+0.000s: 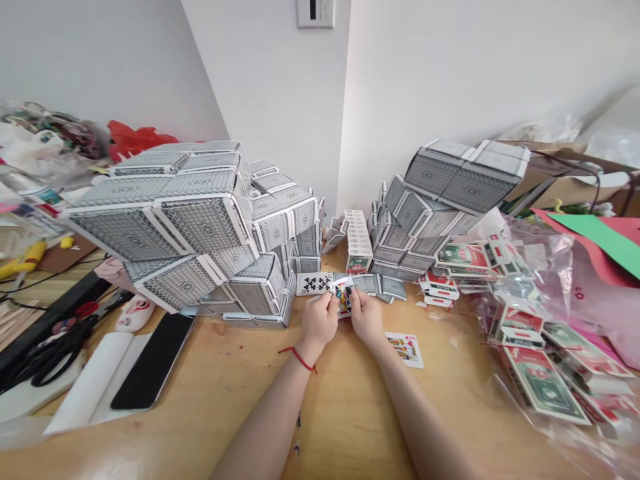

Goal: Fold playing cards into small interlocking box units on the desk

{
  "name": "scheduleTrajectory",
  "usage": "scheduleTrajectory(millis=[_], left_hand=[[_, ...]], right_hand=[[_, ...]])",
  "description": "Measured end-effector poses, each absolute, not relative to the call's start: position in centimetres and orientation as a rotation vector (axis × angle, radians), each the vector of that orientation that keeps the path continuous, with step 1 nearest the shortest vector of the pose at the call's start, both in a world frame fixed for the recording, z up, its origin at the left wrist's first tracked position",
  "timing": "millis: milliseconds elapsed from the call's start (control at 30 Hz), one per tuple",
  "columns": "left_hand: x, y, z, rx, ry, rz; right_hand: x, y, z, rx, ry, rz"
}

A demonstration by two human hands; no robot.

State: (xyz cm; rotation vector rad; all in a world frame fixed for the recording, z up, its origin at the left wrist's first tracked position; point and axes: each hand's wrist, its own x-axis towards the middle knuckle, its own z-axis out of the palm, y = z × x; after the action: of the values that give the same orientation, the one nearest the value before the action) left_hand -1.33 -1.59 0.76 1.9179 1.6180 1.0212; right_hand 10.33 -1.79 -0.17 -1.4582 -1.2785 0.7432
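Note:
Between my two hands is a face playing card [345,306], its printed side toward me. My left hand [320,316] pinches its left edge, and a red string circles that wrist. On the other edge my right hand [367,319] is closed in the same way. Just behind them a ten-like card of clubs [314,283] lies face up, beside grey-backed cards [393,287]. A king-like card of hearts [411,349] lies flat by my right forearm. Large stacks of boxes built from grey-backed cards rise at left [200,227] and right [400,227].
A row of card boxes [357,233] stands between the stacks. Red and green card packs [543,380] lie in clear plastic at right. At left are a black phone [154,360], a white paper roll [93,373], scissors [63,347] and a yellow glue gun [25,259].

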Motion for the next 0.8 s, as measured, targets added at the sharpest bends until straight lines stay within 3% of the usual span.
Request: scheduleTrajectory(millis=[167,367,800], left_hand=[[-1.5,-1.3,0.9,1.541,1.428,1.219],[-1.1,-0.7,1.7,0.96,0.988,0.986],[-0.8,-0.1,1.0,0.814,1.001,1.145]], right_hand=[[10.0,-2.0,0.3,-1.341,-1.274,1.118],[9.8,-2.1,0.2,-1.163,-1.303,1.325],[9.4,-2.1,-0.4,-1.102,-1.382,1.28]])
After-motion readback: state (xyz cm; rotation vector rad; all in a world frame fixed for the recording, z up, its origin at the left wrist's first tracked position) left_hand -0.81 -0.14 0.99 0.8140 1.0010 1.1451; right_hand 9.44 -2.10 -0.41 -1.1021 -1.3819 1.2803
